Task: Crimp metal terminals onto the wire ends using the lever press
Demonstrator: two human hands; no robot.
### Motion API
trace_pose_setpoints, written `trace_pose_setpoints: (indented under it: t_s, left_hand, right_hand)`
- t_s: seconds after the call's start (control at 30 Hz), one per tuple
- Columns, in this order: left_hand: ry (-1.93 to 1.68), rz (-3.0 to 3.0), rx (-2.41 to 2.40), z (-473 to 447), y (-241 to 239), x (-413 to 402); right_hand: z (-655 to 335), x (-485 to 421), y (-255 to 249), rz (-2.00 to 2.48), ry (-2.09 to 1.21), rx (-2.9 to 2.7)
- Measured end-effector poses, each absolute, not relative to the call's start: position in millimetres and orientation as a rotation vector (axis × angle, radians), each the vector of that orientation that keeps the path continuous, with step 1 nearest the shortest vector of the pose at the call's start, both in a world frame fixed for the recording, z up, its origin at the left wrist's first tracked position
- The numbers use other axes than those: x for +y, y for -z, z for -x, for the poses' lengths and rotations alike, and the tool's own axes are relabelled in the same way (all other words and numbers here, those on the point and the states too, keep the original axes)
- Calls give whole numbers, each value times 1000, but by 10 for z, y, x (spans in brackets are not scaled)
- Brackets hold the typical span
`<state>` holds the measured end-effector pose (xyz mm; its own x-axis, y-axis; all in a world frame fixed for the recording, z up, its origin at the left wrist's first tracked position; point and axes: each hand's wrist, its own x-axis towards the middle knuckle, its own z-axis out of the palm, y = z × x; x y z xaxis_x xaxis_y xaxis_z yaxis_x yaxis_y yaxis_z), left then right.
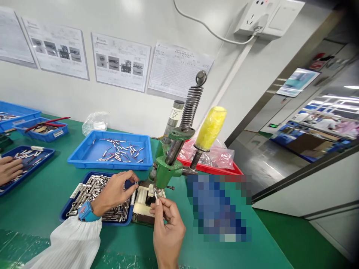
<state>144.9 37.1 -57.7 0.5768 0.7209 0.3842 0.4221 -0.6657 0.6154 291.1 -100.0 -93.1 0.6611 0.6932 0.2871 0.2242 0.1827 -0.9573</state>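
My left hand (pixel 116 192), with a blue watch (pixel 88 211) at its wrist, pinches a small shiny metal piece (pixel 136 183) between thumb and forefinger. It is over the right part of a dark blue tray (pixel 64 213) filled with metal tubular parts (pixel 97 188). Before me stands a green hand press (pixel 165 172) with a coil spring (pixel 192 106) and a yellow-wrapped handle (pixel 211 129). At its cream-coloured base (pixel 141 209), my right hand (pixel 169 228) closes thumb and fingers on a thin, light-coloured piece (pixel 156 195) just under the press head. Its exact kind I cannot make out.
A light blue tray (pixel 80 149) of small wired parts lies behind. Another person's hand (pixel 9 170) reaches into a tray (pixel 46 158) at left. A red tray (pixel 235 172) with plastic bags sits behind the press; a pixelated blue area (pixel 215 209) lies right.
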Motion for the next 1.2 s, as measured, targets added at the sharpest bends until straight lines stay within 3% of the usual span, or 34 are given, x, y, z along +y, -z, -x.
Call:
trace_pose_setpoints:
  t_s: [0.17, 0.37, 0.67, 0.97, 1.2]
  left_hand:
    - [-998, -2276, 832, -1506, 558, 303]
    - [-1052, -2118, 814, -1571, 624, 245]
    - [-1089, -1469, 766, -1764, 599, 127]
    - [-939, -1593, 630, -1933, 518, 24]
    - [-913, -2013, 717, -1930, 462, 17]
  right_hand:
    - [-2878, -962, 891, 1393, -332, -845]
    - [-2887, -962, 890, 1483, -512, -873]
    - [-2984, -838, 982, 1711, -549, -917]
    - [-2967, -852, 1020, 1666, -368, -972]
    - [-2962, -835, 1020, 1651, -378, -961]
